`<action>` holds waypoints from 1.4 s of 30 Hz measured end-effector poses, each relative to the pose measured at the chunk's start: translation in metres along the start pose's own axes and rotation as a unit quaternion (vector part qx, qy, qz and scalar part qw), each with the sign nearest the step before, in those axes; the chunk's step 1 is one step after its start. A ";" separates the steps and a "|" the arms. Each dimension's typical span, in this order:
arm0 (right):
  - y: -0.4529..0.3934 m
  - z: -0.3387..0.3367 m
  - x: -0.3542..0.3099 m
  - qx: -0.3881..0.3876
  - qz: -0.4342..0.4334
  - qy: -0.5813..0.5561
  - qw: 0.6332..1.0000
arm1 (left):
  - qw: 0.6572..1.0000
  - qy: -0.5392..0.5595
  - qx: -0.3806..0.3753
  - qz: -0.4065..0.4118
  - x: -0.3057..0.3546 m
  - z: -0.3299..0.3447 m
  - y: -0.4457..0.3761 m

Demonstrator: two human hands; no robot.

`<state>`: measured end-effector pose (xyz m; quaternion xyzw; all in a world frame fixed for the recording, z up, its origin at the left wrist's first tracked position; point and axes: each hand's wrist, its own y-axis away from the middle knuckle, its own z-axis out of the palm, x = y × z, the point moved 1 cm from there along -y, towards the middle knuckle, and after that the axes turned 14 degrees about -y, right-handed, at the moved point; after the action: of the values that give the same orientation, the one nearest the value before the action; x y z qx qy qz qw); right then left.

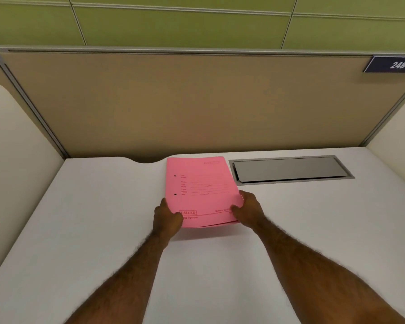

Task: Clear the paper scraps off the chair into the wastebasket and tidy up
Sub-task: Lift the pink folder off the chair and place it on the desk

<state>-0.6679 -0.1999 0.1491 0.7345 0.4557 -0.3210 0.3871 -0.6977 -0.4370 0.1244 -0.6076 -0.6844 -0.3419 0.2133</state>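
Pink folder (200, 190) near the table's (91, 230) far edge: our left hand (167, 217) and right hand (249, 210) grip its near corners, fingers closed on it, bare tabletop all around.

Pink folder (200, 191) on white desk (103, 206), left hand (167, 217) and right hand (248, 209) gripping its near corners

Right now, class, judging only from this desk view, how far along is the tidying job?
Done: cannot be judged; neither chair, scraps nor wastebasket shows here. In hand: the left hand and right hand grip the near corners of a pink file folder, its near edge lifted off the white desk, beside the closed grey cable hatch. Left: setting the folder down squarely.
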 end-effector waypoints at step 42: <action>0.151 0.024 0.063 -0.061 -0.062 0.276 0.957 | 0.907 -0.402 -0.042 0.117 -0.011 0.004 0.143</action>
<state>-0.5080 -0.2374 0.1272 0.7397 0.6081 -0.1010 0.2700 -0.5552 -0.4377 0.1445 -0.7777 -0.6211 -0.0694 -0.0672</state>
